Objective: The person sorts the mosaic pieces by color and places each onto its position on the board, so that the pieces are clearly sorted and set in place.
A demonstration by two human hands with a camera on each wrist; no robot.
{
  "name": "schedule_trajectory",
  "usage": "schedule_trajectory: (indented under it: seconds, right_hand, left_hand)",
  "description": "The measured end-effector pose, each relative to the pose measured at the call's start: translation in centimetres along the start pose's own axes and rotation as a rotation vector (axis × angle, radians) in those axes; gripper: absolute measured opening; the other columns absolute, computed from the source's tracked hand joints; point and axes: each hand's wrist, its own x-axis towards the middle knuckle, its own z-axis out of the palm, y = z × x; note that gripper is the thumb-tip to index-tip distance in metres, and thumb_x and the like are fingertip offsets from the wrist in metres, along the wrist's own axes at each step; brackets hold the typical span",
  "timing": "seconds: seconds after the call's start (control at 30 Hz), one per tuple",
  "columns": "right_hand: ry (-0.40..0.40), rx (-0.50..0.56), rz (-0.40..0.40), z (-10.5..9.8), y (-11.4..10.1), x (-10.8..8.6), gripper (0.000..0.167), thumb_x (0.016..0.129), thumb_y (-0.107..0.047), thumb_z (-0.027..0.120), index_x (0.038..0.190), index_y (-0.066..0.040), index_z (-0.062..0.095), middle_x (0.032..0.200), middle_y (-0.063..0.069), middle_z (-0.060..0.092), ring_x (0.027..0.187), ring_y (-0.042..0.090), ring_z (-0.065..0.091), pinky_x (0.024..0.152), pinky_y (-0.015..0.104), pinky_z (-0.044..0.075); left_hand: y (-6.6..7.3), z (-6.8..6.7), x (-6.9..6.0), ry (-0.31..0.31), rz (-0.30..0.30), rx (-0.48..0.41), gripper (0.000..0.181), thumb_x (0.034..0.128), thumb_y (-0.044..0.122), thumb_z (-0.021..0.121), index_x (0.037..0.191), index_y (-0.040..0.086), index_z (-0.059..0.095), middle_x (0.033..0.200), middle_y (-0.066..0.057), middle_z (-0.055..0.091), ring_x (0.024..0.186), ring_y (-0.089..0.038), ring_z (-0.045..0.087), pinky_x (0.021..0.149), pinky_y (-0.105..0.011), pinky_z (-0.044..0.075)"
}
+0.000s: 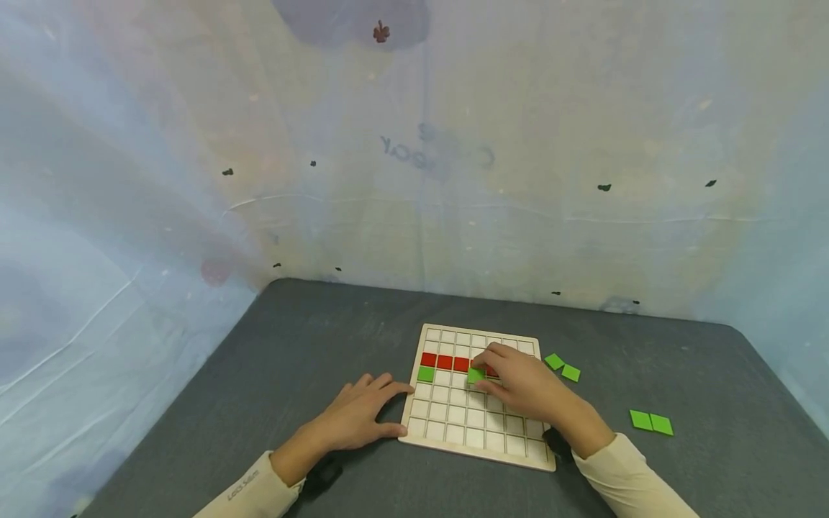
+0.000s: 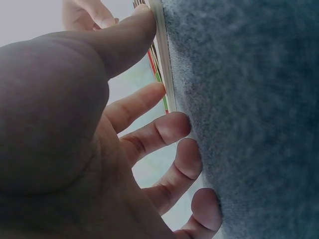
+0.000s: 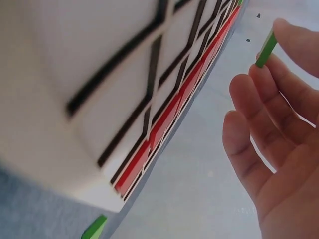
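A wooden grid board with white square cells lies on the dark table. Red square tiles run in a row across its upper part, partly hidden behind my right hand. One green tile fills the leftmost cell of the row below. Between thumb and fingertips my right hand pinches another green tile, held above the board. My left hand touches the board's left edge with thumb and index finger, the other fingers spread on the table.
Two loose green tiles lie just off the board's right edge. Another pair of green tiles sits side by side farther right. A pale patterned cloth hangs behind the table and at its sides.
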Motion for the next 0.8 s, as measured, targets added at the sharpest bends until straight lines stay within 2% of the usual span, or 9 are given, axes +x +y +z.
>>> schedule_trajectory:
  seconds: [0.43,0.8]
  right_hand:
    - [-0.019,0.017,-0.036,0.6,-1.3,2.7,0.031,0.095,-0.039,0.068,0.119,-0.02,0.066,0.11,-0.006,0.064,0.091,0.007,0.062,0.08,0.033,0.053]
    - [-0.041,0.012,-0.042,1.2,-1.7,4.0,0.031,0.094,-0.038,0.069,0.118,-0.02,0.068,0.107,-0.006,0.063,0.085,0.006,0.06,0.077,0.03,0.052]
  left_hand:
    - [0.0,-0.3,-0.2,0.011,0.005,0.0,0.061,0.085,0.057,0.071,0.14,0.038,0.052,0.128,0.008,0.055,0.105,-0.018,0.049,0.083,-0.05,0.04]
    - [0.3,-0.3,0.0,0.008,0.009,-0.013,0.061,0.085,0.056,0.071,0.14,0.038,0.052,0.126,0.008,0.055,0.102,-0.017,0.048,0.081,-0.048,0.039]
